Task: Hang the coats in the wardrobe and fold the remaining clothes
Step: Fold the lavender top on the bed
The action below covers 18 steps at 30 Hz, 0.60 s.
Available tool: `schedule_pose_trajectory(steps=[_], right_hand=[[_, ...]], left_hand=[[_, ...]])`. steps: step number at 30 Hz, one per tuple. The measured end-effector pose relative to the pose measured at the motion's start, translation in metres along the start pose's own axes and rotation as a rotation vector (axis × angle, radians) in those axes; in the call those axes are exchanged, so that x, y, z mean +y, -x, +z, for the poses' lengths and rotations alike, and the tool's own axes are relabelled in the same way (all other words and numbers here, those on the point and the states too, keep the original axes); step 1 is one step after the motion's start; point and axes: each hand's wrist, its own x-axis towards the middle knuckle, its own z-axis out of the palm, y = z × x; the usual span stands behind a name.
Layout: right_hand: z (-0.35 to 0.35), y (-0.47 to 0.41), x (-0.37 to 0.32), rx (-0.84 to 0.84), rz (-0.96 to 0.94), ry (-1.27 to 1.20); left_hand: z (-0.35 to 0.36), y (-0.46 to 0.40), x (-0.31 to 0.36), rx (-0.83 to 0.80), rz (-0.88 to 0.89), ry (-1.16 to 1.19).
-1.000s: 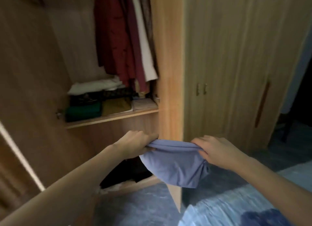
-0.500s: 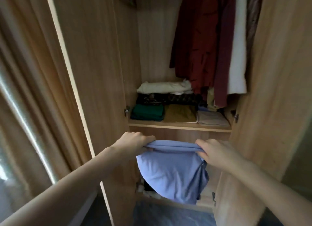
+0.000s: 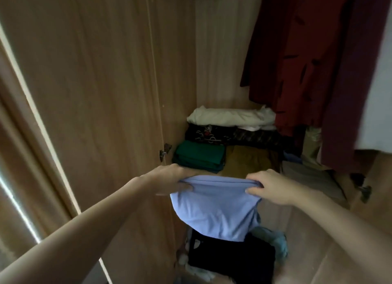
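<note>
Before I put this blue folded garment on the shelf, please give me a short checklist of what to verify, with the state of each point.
1. Both hands hold the blue garment: left hand and right hand grip its top edge. Ok.
2. Garment fully folded: lower part hangs loose. Not ok.
3. Free place on the shelf: the green stack and brown garment fill the front. Not ok.
4. Hanging red coat clear of the path: it hangs to the right. Ok.
5. Wardrobe door open. Ok.
</note>
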Motion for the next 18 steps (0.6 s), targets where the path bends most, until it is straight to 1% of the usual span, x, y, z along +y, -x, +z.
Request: schedule_pose_trajectory(steps=[2, 6, 9, 11, 13, 14, 15, 18], right_hand=[[0.001, -0.028, 0.015, -0.075, -0.015, -0.085], [-0.003, -0.089, 0.046, -0.119, -0.022, -0.181], [-0.014, -0.130, 0.064, -0.145, -0.012, -0.215], [-0.020, -0.159, 0.080, -0.114, -0.019, -0.230], [-0.029, -0.192, 0.097, -0.017, -0.019, -0.216], [-0.037, -0.209, 0.104, 0.053, -0.008, -0.212], [-0.046, -0.225, 0.111, 0.128, 0.012, -0.227], [-0.079, -0.269, 0.120, 0.393, 0.030, -0.239]], left_hand=[[0.004, -0.023, -0.018, -0.055, 0.005, 0.061], [0.006, -0.074, -0.063, -0.110, 0.026, 0.143], [-0.004, -0.114, -0.089, -0.114, 0.077, 0.131], [-0.017, -0.145, -0.107, -0.094, 0.115, 0.093], [-0.035, -0.178, -0.127, -0.034, 0.137, 0.023], [-0.047, -0.194, -0.136, 0.024, 0.150, -0.030], [-0.059, -0.211, -0.144, 0.100, 0.173, -0.085], [-0.093, -0.253, -0.170, 0.413, 0.261, -0.314]])
